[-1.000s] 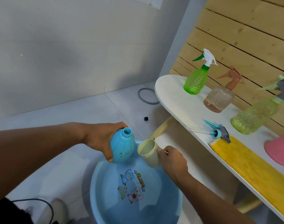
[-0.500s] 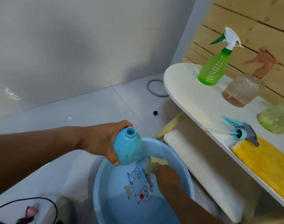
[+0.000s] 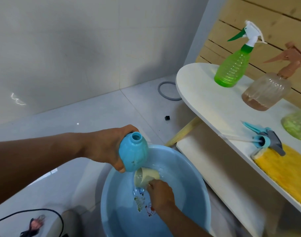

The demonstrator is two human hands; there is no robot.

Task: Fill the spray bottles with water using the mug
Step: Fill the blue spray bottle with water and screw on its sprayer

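Nearest, down inside the pale blue basin (image 3: 194,170) on the floor: right hand (image 3: 161,192), grip clenched around a cream mug (image 3: 145,177), mug tipped on its side with its mouth leftward, low against the basin's water. Just above the mug, over the basin's near-left rim: left hand (image 3: 105,147), grip wrapped around an uncapped blue spray bottle (image 3: 133,153), neck tilted up and away, open mouth showing. Rightward, on the white bench (image 3: 206,103): a loose blue-and-grey spray head (image 3: 264,139) lying at the end of a yellow cloth (image 3: 283,170). Farther along the bench, against wooden slats: a green bottle (image 3: 232,69), a brownish clear bottle (image 3: 266,91), and part of a pale green bottle (image 3: 297,125) cut by the frame edge. Beyond, on the floor tiles: a grey ring (image 3: 168,91).
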